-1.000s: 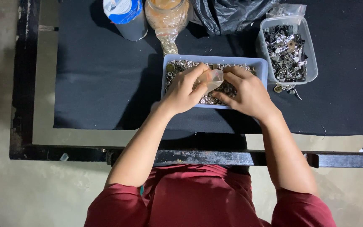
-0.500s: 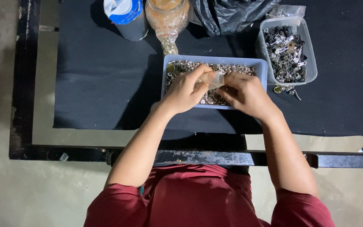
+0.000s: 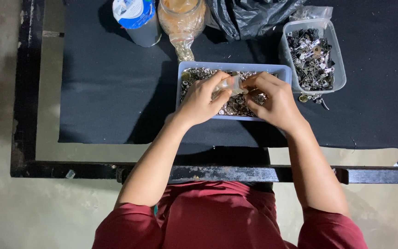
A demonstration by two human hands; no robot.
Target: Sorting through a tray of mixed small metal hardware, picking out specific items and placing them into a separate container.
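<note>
Left hand and right hand are being held together over the blue tray of small metal parts, both pinching a small clear bag between the fingertips. The bag's mouth is best being kept above the tray, so dropped parts are being caught there, not on the table.

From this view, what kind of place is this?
Likely a small workshop or home bench for sorting hardware: a blue tray of small metal parts, a clear tub of metal clips, a dark cloth over a worn table.
</note>
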